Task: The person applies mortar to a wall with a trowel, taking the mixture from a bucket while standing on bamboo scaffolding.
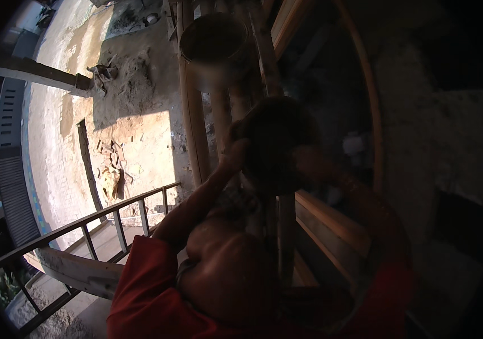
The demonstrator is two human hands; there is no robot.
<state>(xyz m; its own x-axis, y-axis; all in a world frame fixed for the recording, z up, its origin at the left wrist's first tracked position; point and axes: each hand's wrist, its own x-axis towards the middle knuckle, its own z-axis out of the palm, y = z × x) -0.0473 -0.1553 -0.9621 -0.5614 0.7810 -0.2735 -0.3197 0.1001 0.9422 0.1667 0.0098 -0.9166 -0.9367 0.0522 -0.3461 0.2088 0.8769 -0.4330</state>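
In deep shade, a dark round pan-like vessel [278, 133] is in front of me, above wooden poles laid side by side. Its contents are too dark to make out. My left hand [234, 152] is closed on its left rim, the forearm rising from a red sleeve. Over the right part of the same vessel lies my right hand [312, 161], whose fingers are lost in the dark; whether they grip cannot be told. Farther ahead a bucket [213, 65] with a dark interior stands on the poles.
Wooden poles [196, 130] run away from me beneath the bucket. Wooden frame pieces [332, 220] are at the right, beside a dim wall [456, 141]. A metal railing [114, 212] crosses the lower left. Far below lies sunlit ground with scattered rubble [117, 164].
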